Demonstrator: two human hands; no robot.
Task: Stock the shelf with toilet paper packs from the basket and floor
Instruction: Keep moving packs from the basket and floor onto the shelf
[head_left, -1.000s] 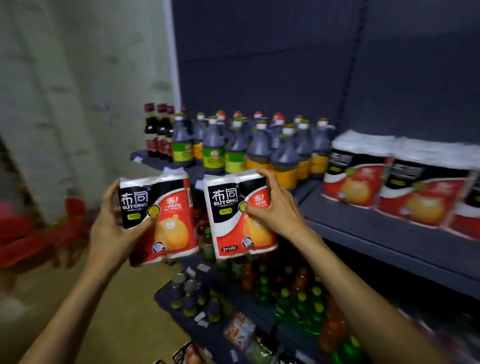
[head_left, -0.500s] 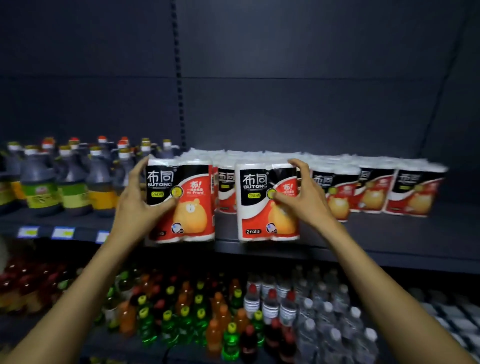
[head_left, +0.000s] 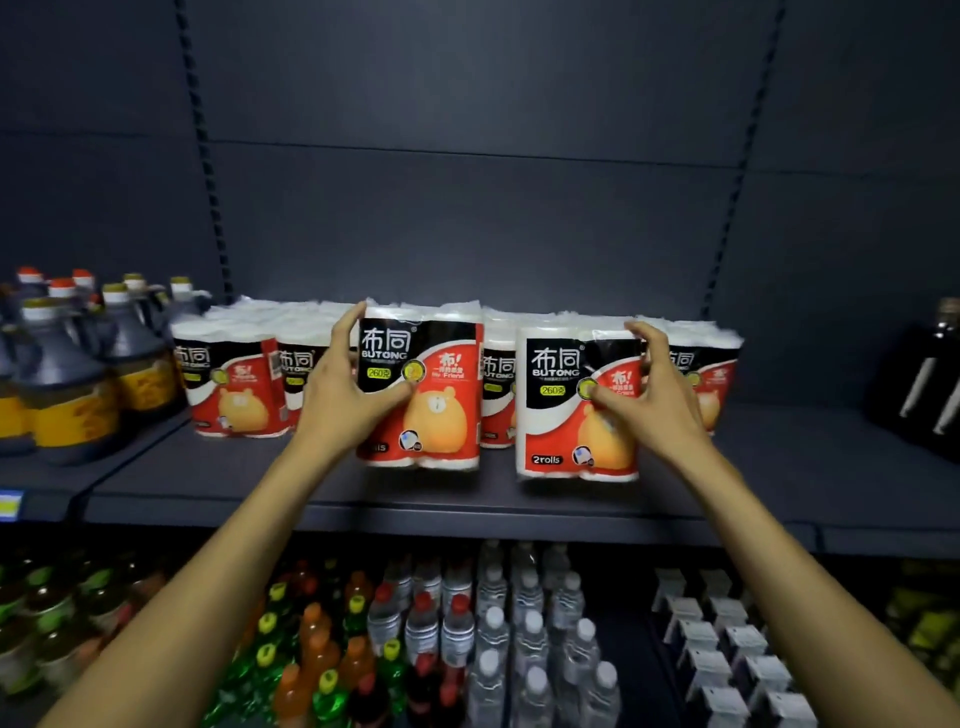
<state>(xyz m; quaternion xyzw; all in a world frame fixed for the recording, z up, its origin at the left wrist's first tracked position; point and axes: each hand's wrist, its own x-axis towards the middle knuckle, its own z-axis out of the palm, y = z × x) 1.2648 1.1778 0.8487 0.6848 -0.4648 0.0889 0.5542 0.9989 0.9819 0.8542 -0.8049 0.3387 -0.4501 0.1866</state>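
Nearest the camera, rows of drink bottles (head_left: 332, 649) and clear water bottles (head_left: 524, 639) are being displayed on the lower shelf, beneath two bare forearms that are being stretched up toward the dark shelf (head_left: 467, 499) above. The left hand (head_left: 340, 392) is being wrapped around the left side of one toilet paper pack (head_left: 431, 395), with the thumb laid across its printed front and the fingers curled over its top left corner; this pack is being held upright at the front part of the shelf, and whether its base is touching the board cannot be told. The right hand (head_left: 657, 395) is being closed on the right side of a second pack (head_left: 566, 405), thumb on the front, fingers arched over its upper right edge; that pack is being kept upright just beside the first, nearer the shelf's front edge. Behind both, a row of stocked packs (head_left: 234, 384) is being kept against the dark back panel (head_left: 467, 218). Dark sauce jugs (head_left: 62, 384) are being stored at the far left.
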